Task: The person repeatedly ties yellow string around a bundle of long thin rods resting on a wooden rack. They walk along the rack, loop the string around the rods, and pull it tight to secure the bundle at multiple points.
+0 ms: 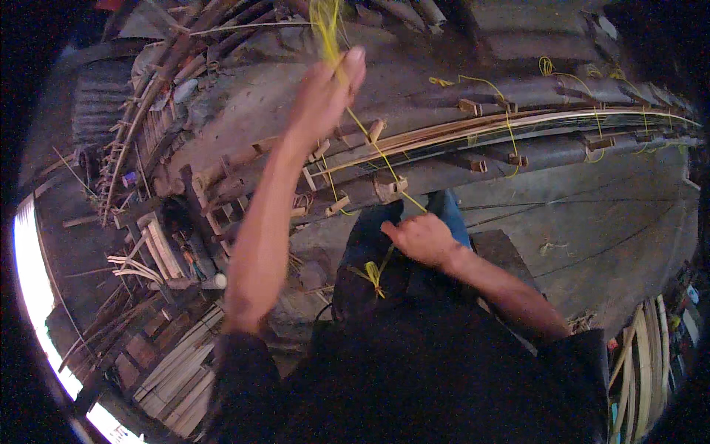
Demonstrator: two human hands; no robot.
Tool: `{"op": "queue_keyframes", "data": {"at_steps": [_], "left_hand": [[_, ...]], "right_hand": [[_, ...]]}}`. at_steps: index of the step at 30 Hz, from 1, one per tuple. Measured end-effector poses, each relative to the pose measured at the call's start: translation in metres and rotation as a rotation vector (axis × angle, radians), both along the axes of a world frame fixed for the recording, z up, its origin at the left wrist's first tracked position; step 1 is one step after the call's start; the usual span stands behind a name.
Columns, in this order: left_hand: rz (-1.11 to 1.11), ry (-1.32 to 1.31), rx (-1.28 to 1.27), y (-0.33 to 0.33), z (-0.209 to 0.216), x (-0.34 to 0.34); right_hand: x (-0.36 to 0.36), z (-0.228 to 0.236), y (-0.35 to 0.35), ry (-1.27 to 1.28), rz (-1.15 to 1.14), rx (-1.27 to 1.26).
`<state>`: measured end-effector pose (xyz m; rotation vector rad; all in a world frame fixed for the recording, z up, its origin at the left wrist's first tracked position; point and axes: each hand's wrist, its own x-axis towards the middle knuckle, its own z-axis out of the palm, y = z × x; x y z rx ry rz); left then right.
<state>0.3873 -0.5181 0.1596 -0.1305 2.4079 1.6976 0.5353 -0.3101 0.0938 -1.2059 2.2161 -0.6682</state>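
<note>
My left hand (329,90) is raised over the far side of a long frame, its fingers closed round a loose yellow bundle of cord (325,29). From there a yellow cord (381,156) runs tight across the frame to my right hand (421,238), which is closed on it near my lap. It passes a far wooden peg (378,130) and a near wooden block (398,187). Between the frame's two dark beams (551,150) lie long thin strips (436,135), bound farther right by more yellow ties (510,137). Another yellow cord bundle (375,277) rests at my lap.
Pale wooden slats (181,381) are stacked at lower left, with a bundle of light sticks (164,248) above them. More long strips (642,362) stand at lower right. A slatted wooden structure (133,126) rises at upper left.
</note>
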Motion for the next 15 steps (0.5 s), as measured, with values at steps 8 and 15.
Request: {"op": "queue_keyframes", "data": {"at_steps": [8, 15], "left_hand": [[-0.36, -0.233, -0.276, -0.036, -0.113, -0.061], [-0.219, 0.196, -0.418, -0.108, -0.047, 0.041]], "right_hand": [[0.012, -0.01, -0.056, -0.524, -0.793, -0.391], [0.063, -0.024, -0.061, -0.339, -0.869, -0.238]]}}
